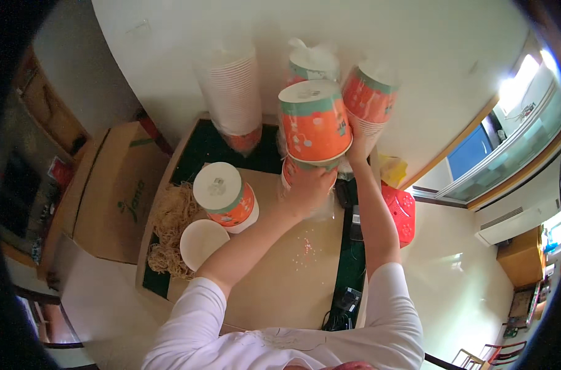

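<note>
Both my hands are at the far side of the table, around orange paper buckets with teal bands. My right hand [359, 147] grips the right side of an upside-down paper bucket [317, 132], its white base facing up. Just under that bucket's rim, my left hand [309, 190] is closed around a lower paper bucket [289, 174], mostly hidden by the upper one and my fingers. Another upside-down paper bucket [222, 188] stands near my left forearm, with a white bowl-like tub [204, 244] beside it.
Against the wall lean a tall plastic-wrapped stack of white cups [236, 92] and a wrapped bucket stack [370, 98]. Shredded paper [171, 228] lies left on the table. A cardboard box [111, 197] stands left, a red plastic stool [401, 213] right. Black adapters [348, 299] sit near the right edge.
</note>
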{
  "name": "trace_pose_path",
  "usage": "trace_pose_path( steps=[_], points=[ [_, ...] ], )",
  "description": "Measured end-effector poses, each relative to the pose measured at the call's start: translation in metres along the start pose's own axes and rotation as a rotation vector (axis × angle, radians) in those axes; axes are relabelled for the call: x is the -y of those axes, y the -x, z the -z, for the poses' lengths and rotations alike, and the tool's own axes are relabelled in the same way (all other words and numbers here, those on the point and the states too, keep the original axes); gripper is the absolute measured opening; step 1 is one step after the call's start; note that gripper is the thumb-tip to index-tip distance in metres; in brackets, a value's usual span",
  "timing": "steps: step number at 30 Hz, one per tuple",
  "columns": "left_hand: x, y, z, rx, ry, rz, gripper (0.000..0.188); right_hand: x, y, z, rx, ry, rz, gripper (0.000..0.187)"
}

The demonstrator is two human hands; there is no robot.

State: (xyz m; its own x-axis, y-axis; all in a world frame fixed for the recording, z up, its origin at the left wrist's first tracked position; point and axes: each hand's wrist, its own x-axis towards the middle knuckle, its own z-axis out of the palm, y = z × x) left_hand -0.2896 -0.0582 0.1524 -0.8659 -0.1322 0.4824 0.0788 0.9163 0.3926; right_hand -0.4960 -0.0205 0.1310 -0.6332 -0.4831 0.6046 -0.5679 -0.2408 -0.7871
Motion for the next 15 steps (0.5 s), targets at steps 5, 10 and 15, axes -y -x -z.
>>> trace_pose_path(
  steps=[5, 10, 15],
  points=[
    [0.006, 0.003, -0.063, 0.103, -0.124, 0.005, 0.031, -0.067, 0.019, 0.023, 0.295, -0.109, -0.058, 0.031],
    [0.025, 0.030, -0.098, 0.113, -0.209, 0.006, 0.035, 0.024, 0.006, 0.012, -0.023, 0.123, -0.072, 0.028],
    [0.009, 0.044, -0.104, 0.281, -0.211, -0.022, 0.036, 0.127, 0.001, -0.005, 0.159, 0.626, 0.496, 0.029]
  ],
)
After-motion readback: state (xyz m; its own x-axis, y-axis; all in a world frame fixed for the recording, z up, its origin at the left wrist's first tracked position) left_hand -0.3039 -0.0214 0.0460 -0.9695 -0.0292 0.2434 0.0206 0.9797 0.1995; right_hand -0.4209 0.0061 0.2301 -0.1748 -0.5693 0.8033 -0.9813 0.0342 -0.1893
